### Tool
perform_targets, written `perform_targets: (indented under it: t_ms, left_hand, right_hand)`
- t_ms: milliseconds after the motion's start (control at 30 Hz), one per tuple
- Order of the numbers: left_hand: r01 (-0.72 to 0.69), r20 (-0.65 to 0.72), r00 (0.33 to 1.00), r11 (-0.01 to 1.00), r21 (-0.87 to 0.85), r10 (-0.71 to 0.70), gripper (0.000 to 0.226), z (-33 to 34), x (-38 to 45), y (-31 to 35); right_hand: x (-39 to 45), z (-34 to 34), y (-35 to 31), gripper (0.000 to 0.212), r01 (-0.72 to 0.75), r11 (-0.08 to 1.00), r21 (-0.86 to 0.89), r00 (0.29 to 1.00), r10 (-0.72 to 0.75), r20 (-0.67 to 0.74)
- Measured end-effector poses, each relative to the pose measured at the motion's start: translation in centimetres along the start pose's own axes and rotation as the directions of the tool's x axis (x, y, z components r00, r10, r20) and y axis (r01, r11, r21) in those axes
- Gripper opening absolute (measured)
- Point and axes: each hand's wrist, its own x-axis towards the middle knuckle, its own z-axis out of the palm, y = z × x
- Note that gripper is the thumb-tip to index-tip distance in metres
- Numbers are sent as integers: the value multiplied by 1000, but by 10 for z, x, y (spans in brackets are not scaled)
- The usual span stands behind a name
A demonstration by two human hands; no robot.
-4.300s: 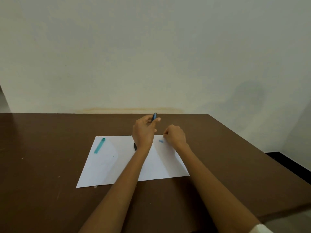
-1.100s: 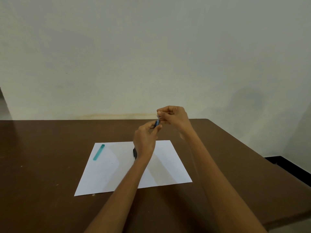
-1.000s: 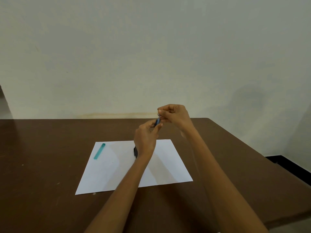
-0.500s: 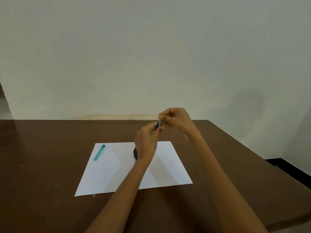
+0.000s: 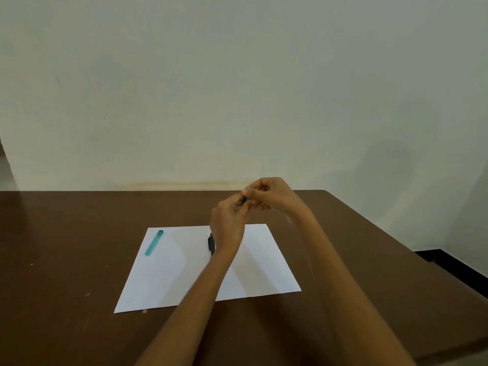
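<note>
- Your left hand [image 5: 227,225] is raised above the far edge of the white sheet [image 5: 258,260], back of the hand towards you. Its thumb and fingers [image 5: 235,201] are curled up and pinch the lower end of a small blue piece [image 5: 246,199].
- Your right hand [image 5: 273,196] hangs just past the sheet's far edge, a little higher than the left. Its fingers [image 5: 260,184] are curled in, and thumb and forefinger close on the upper end of the same piece. The contact is blurred, so the exact grip is hard to make out.
- The small blue piece is in the air between the two hands — off the sheet and above its far edge, standing roughly upright. Only a short dark-blue stretch of it shows between the fingertips.
- A teal stick [image 5: 154,243] lies flat on the sheet near its far left corner, well apart from both hands.
- A black object [image 5: 211,244] lies on the sheet near the middle of its far edge, just beside your left wrist and partly hidden by it — what it is cannot be told.
- The sheet lies flat on the brown worktop [image 5: 66,260], with both your forearms crossing above its near edge.
- Beyond the sheet, the worktop ends at a plain pale wall [image 5: 237,88].
</note>
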Motion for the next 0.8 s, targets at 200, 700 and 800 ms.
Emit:
perform_targets:
  t_ms: [200,700,800]
  left_hand:
    - [14,83,997,993,-114,-4,16,1,3,0]
    - [563,455,778,159,-811,-433,71,13,-16,-12]
    - [556,474,753,55,-830,-455,73,22,-18,-13]
  right_hand:
    - [-2,-2,3,19,-5,998,68,999,2,44]
    - [10,7,41,48,33,70,997,910,409,-59]
    - [9,5,47,44,84,36,996,888,451,-91]
